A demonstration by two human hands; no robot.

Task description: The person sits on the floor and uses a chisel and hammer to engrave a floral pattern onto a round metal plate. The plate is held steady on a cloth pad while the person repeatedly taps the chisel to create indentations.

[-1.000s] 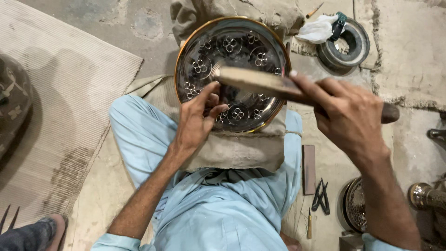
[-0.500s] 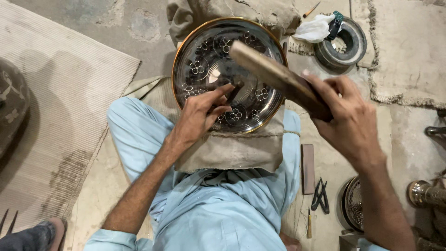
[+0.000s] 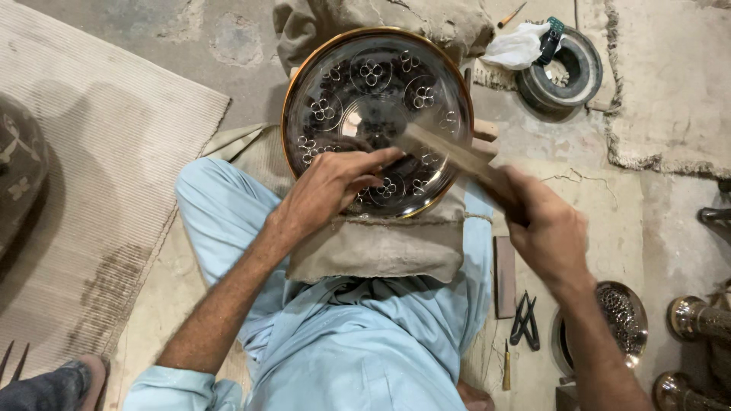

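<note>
Already the tray (image 3: pixel 377 122) carries most of its pattern: a ring of circles, each holding a small four-petal flower, runs round the dark centre, and the copper-coloured rim frames it all. It lies tilted against a sack-covered block (image 3: pixel 378 247) on the person's lap, above the pale blue trousers. By my reading the flowers at the top and sides are cut, while those nearest the person sit partly under the left hand (image 3: pixel 331 183), so how finished that stretch is I cannot tell.

That left hand rests on the lower part of the tray, its fingers (image 3: pixel 373 161) pinched narrowly together as if round a thin punch; the tool itself is too small to make out. The right hand (image 3: pixel 544 228) is wrapped round the handle of a wooden mallet (image 3: pixel 449 152), whose blurred head hangs over the tray's right half, close above the left fingertips.

Against the frame a second ago, the mallet lay almost level across the tray; half a second ago it was raised and steeply slanted; now it has come down lower and nearer the left hand. The left hand has barely shifted, and the tray stays where it was.

On the floor to the right lie scissors (image 3: pixel 525 320), a flat bar (image 3: pixel 504 275) and a tape roll (image 3: pixel 563 72).
</note>
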